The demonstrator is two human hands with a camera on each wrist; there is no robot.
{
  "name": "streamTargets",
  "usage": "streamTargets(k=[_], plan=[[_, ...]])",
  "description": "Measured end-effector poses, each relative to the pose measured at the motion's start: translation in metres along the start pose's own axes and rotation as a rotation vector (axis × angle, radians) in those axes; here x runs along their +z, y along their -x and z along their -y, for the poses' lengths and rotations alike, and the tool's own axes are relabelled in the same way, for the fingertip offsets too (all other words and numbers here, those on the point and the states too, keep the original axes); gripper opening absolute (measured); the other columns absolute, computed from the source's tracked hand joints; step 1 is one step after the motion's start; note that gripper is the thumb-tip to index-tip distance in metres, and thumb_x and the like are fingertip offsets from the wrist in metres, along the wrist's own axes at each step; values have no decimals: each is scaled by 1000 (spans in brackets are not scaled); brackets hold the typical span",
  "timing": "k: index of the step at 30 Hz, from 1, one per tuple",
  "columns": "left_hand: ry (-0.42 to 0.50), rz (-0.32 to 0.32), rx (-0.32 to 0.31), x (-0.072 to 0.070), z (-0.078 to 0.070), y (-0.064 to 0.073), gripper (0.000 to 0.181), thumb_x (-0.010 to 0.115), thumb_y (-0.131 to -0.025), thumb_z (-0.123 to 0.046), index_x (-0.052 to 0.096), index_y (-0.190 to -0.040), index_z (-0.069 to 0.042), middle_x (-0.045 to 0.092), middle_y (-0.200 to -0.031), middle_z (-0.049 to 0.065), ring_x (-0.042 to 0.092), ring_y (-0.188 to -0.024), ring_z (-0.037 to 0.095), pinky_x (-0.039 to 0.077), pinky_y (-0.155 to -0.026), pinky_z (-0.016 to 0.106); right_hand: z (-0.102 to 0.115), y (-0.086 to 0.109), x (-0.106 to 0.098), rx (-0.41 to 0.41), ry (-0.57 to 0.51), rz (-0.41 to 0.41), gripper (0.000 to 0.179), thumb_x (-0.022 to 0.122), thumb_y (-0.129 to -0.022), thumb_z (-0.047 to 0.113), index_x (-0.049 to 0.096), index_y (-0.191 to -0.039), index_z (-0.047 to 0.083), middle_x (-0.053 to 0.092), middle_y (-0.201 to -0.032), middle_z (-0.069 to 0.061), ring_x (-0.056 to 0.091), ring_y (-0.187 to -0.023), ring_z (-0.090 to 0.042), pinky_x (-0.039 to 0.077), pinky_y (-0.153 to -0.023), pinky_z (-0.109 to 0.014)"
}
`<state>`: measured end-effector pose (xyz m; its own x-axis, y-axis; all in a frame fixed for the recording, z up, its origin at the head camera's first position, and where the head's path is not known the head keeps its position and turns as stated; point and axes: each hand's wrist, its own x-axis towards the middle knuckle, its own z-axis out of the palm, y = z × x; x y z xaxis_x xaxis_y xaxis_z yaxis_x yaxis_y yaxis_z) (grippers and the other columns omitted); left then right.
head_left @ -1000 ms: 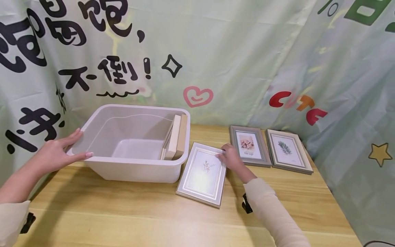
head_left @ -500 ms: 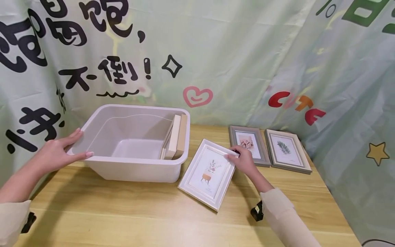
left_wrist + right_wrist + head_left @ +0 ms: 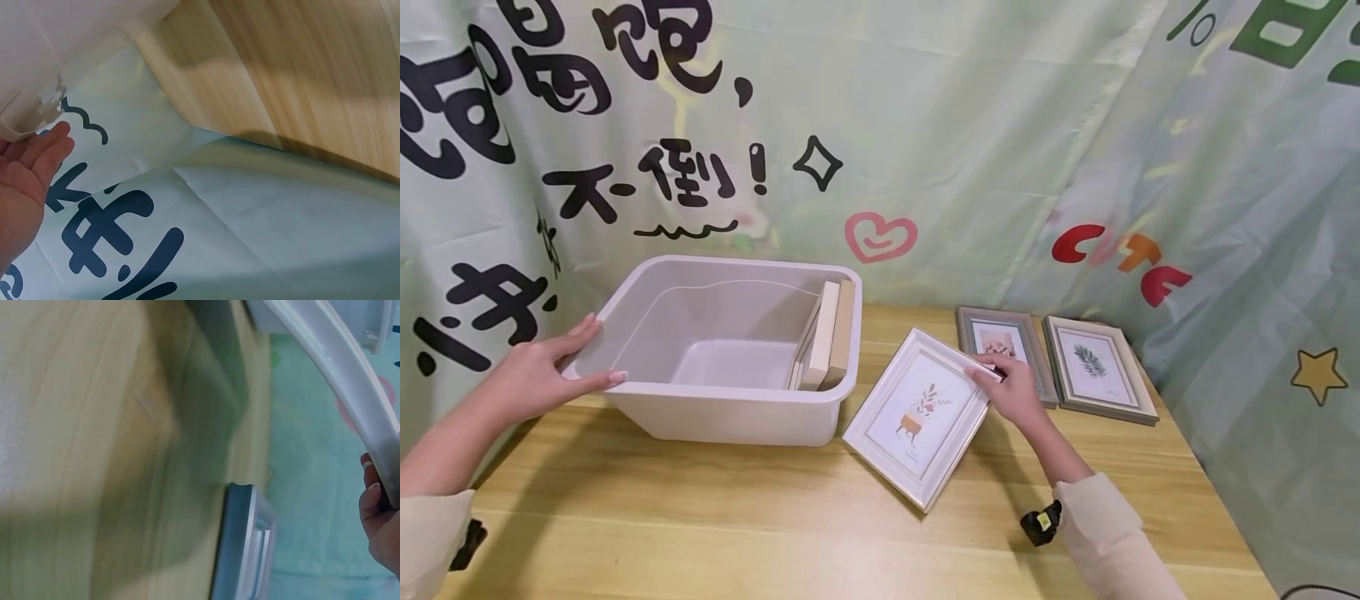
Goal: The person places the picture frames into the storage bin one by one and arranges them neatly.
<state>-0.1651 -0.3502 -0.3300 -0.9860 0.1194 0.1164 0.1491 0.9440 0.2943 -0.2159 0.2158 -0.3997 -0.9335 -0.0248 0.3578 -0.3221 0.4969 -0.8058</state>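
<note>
My right hand grips the upper right corner of a white picture frame, thumb on its front. A potted-plant print shows in the frame, which is tilted up off the wooden table. At the left, my left hand holds the rim corner of a light plastic bin, thumb over the front edge. The left wrist view has those fingers under the rim. Several picture frames stand on edge inside the bin's right end.
Behind the right hand lies a grey-brown picture frame with a flower print. Beside it is a cream picture frame with a leaf print. A printed curtain hangs behind the wooden table.
My right hand has lifted the white frame's upper side off the table and drawn it right, turning it clockwise. The left hand and the bin have stayed put.
</note>
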Motion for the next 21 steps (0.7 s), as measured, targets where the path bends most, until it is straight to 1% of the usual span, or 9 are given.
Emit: streamTargets(k=[2,4,6,8,10,13,14,17,21], plan=[[0,-5,2,0,0,0,89,70,-76,-46,31,-141,0,31,-140,30,41,-110,62,41,-77,63,5,0,-2,3,42,-2,19,69,-80,2,69,-96,-9,68,-94,-27,58,-72,0,45,-59,-9],[0,-9,4,0,0,1,89,70,-76,-46,32,-141,0,31,-141,29,41,-110,62,41,-78,63,8,-1,-4,-15,72,0,20,68,-81,1,69,-98,-9,68,-97,-27,65,-84,-13,44,-66,-4],[2,-9,4,0,0,1,88,70,-76,-46,32,-141,1,30,-143,27,40,-111,61,40,-79,64,11,-2,-6,-60,93,-11,20,67,-80,-1,68,-99,-9,68,-99,-27,65,-98,-26,41,-72,0],[6,-7,2,0,0,1,88,70,-76,-46,33,-141,1,30,-144,26,40,-112,61,40,-80,64,15,-3,-8,-117,116,-22,22,66,-79,-4,68,-101,-9,67,-100,-27,61,-105,-34,39,-74,2],[10,-7,1,1,0,2,88,71,-76,-45,33,-140,0,30,-144,25,39,-112,61,39,-80,64,17,-3,-11,-171,153,-41,24,67,-77,-5,69,-101,-8,68,-100,-26,61,-103,-35,38,-74,3],[11,-8,0,1,1,2,88,71,-76,-45,33,-140,0,30,-144,25,39,-112,61,39,-81,64,20,-3,-14,-232,193,-67,27,67,-75,-7,69,-102,-6,68,-99,-25,64,-98,-31,37,-72,4],[10,-7,0,1,1,2,88,71,-76,-46,33,-140,0,30,-144,25,39,-112,61,39,-81,64,21,-4,-15,-243,204,-72,27,67,-75,-8,69,-102,-7,68,-98,-25,64,-96,-31,37,-71,4],[3,-5,3,1,1,1,87,70,-76,-46,34,-140,1,29,-144,25,39,-112,61,39,-81,65,24,-5,-19,-227,231,-87,27,67,-75,-6,69,-101,-6,68,-96,-26,66,-91,-28,37,-68,3],[-11,-4,15,1,1,1,87,69,-77,-46,34,-139,3,28,-145,25,38,-113,61,38,-82,66,30,-5,-22,-147,270,-103,26,66,-76,-2,70,-102,-5,69,-95,-25,67,-86,-30,35,-62,3]])
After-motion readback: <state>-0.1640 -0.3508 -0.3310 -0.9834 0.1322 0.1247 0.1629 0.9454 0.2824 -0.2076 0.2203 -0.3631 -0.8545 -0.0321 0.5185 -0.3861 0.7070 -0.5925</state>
